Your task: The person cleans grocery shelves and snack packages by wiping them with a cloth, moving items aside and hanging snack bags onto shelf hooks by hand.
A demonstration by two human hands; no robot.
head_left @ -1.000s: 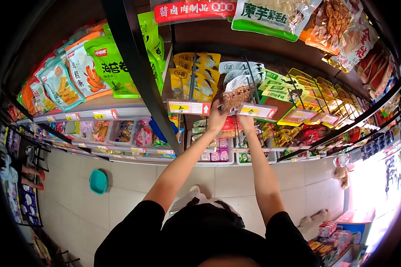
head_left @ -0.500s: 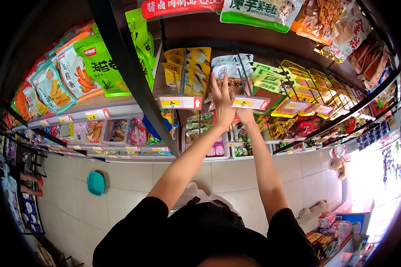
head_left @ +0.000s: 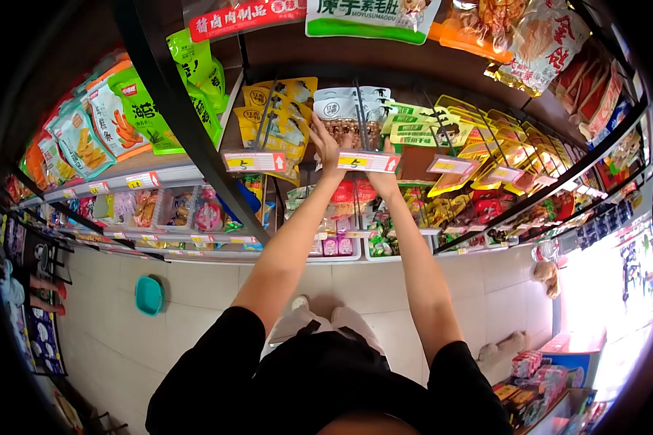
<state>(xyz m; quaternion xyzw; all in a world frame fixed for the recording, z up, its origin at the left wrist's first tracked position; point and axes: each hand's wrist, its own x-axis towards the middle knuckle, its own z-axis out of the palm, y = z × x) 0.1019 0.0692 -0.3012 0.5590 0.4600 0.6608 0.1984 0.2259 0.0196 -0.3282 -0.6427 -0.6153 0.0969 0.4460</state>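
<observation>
White-topped snack packets [head_left: 352, 105] with brown pieces showing hang from a hook at the middle of the rack. My left hand [head_left: 328, 151] lies along their left edge, its fingers stretched upward and open. On the other side, my right hand [head_left: 382, 178] reaches up at their lower right edge. A price tag [head_left: 368, 162] covers much of that hand, and the fingertips above it look extended. Whether either hand bears the packets' weight is not visible. Yellow packets [head_left: 276, 116] hang just left of my left hand, and green-topped packets [head_left: 422, 129] hang right of my right hand.
A black upright post [head_left: 189, 116] runs down left of the hooks. Green bags [head_left: 149, 116] stand on the left shelf. Trays of small packs [head_left: 334, 246] lie below. A teal basket [head_left: 149, 295] rests on the tiled floor. A person's legs [head_left: 47, 293] show at far left.
My hands have parted from close together in front of the packets to either side of them. The view has shifted, so the rack sits further left.
</observation>
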